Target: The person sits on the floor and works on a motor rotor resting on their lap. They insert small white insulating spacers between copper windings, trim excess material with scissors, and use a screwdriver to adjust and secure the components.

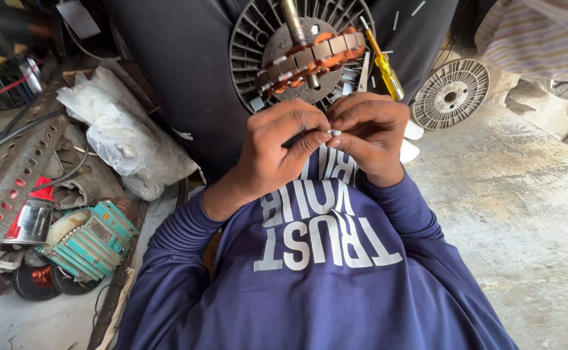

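Held item: a small white piece [334,133], pinched between the fingertips of your left hand [282,146] and your right hand [373,133], which are brought together just above your chest; both hands close on it, and too little of it shows to tell its kind or which way its length runs. Work piece: a motor stator [310,58] with copper windings, seated on a dark finned housing [251,39] in your lap, straight ahead of both hands and just beyond the knuckles; its steel shaft [293,23] points away from you, tilted slightly left. Both hands lie about equally near it, the right a little closer to the tools. Tools: a yellow-handled screwdriver [386,71], its long axis running from upper left down to the right hand's knuckles, nearly touching them; a thin pale strip [364,72] just beside it. Right side: a round pale finned cover [451,94], lying on the concrete floor [523,214], near the right hand. Left side: a crumpled clear plastic bag [125,139], contents unclear; a teal motor body [92,243] and a small copper coil [41,277], well apart from both hands.
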